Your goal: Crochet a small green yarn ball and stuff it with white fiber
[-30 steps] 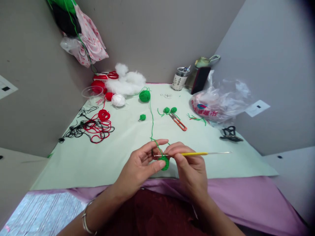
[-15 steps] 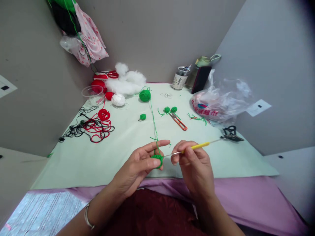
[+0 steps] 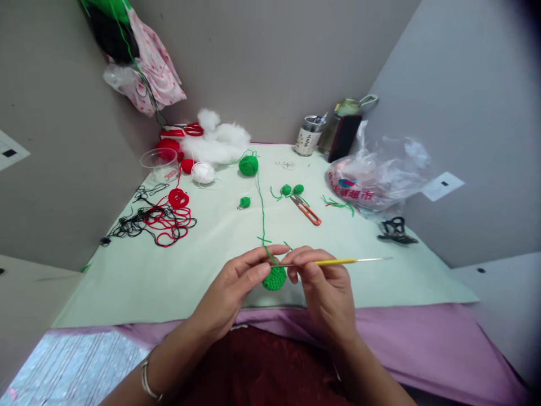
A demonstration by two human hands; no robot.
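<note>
My left hand point(image 3: 240, 285) pinches a small round green crochet piece point(image 3: 275, 278) between thumb and fingers, its stitches facing me. A green yarn strand point(image 3: 262, 211) runs from the ball of green yarn point(image 3: 248, 165) down over my left fingers to the piece. In my right hand point(image 3: 327, 287) is a crochet hook with a yellow grip point(image 3: 337, 261), held nearly level. Its metal tip lies at the top edge of the piece, close to my left thumb; the exact stitch is too small to make out.
Orange thread snips point(image 3: 308, 211) lie beyond my hands, beside two small green crochet pieces point(image 3: 292, 190). Tangled red yarn point(image 3: 173, 217) and black cord are at left, white stuffing point(image 3: 220, 141) behind. A plastic bag point(image 3: 376, 169) and a black claw clip point(image 3: 397, 231) sit at right.
My right hand has moved left, bringing the hook tip over the piece, and the hook is now more level. The green piece has turned, showing more of its rounded face.
</note>
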